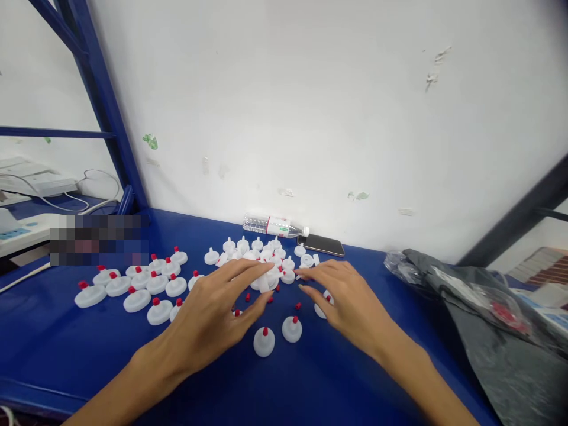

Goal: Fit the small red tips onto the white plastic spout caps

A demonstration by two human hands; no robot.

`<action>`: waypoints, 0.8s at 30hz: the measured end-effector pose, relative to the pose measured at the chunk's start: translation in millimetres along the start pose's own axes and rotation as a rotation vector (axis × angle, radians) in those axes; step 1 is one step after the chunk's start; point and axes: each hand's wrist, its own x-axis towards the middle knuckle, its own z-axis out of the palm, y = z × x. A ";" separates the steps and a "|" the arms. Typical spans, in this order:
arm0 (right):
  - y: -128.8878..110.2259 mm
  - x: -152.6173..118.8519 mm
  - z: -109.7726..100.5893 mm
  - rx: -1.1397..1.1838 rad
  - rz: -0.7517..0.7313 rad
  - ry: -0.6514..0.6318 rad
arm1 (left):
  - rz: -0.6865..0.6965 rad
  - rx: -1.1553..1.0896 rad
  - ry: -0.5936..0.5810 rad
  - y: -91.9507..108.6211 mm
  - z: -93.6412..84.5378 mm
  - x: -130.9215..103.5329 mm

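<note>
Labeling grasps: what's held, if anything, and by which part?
Left hand holds a white cap, apparently by its rim. Whether the right hand grips anything can't be told.

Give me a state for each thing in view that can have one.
Left hand: holding a white cap
Right hand: fingers curved, grip unclear
Left caps: upright, red tips on
Front caps: red tips on
Rear caps: clustered, mostly without red tips
Loose red tips: scattered
Bottle: on its side, capped
Phone: flat, dark
Grey bag: crumpled
</note>
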 end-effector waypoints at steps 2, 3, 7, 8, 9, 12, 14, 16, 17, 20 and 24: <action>7.6 -1.3 1.5 -0.105 -0.061 -0.103 | -0.019 0.025 -0.012 -1.4 -0.6 -0.4; 9.3 -1.5 3.0 -0.127 -0.077 -0.147 | -0.020 0.030 -0.017 -1.7 -0.7 -0.7; 8.5 0.4 11.6 -0.173 -0.116 -0.252 | -0.007 0.044 -0.032 -2.1 0.7 -1.2; 8.2 1.1 13.4 -0.180 -0.125 -0.262 | 0.000 0.050 -0.034 -2.3 1.5 -1.1; 8.1 1.8 14.5 -0.183 -0.132 -0.263 | 0.006 0.057 -0.039 -2.5 2.3 -0.9; 7.2 2.9 12.7 -0.114 -0.119 -0.211 | 0.020 0.077 -0.057 -4.1 4.3 -0.8; 3.5 3.3 7.9 0.030 -0.051 -0.130 | 0.029 0.080 -0.067 -5.3 5.2 -1.0; -3.2 3.8 2.4 0.211 0.047 -0.031 | 0.035 0.065 -0.077 -5.6 5.4 -1.1; -7.0 4.0 0.1 0.292 0.092 0.016 | 0.031 0.046 -0.092 -5.3 5.3 -1.1; -16.3 4.7 -3.1 0.452 0.168 0.103 | 0.020 -0.024 -0.141 -3.0 4.4 -0.9; -18.6 4.8 -1.8 0.501 0.161 0.103 | 0.066 -0.056 -0.161 -0.5 2.9 -1.4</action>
